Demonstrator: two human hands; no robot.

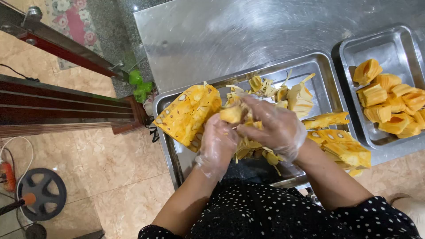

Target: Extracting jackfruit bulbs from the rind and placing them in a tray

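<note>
While both gloved hands meet over the middle of the big steel tray (170,146), the grip is the story. The left hand (218,144), in a thin clear glove, is curled closed around the underside of a clump of jackfruit (234,114), fingers wrapped in tight. The right hand (276,126), gloved the same way, comes over the top with its fingers bent and pressed onto that same clump, thumb tucked toward the yellow flesh. So both hands are clamped on one piece, held just above the tray, near its centre.

Count with me: two hands, two steel trays, one large slab of fruit. That slab (188,114), yellow and pitted with seed sockets, leans on the left rim of the big tray, touching the left hand's knuckles. Right of the hands lie more cut wedges (341,141), three or four, though the overlap makes the count unsure. Pale stringy fibres and scraps (270,88) pile at the tray's far side and under the hands.

Over on the right, a smaller steel tray (389,44) holds the cleaned yellow pods (392,102), roughly ten, heaped toward its near right corner. Both trays sit on a steel tabletop (221,35), side by side, rims nearly touching.
</note>
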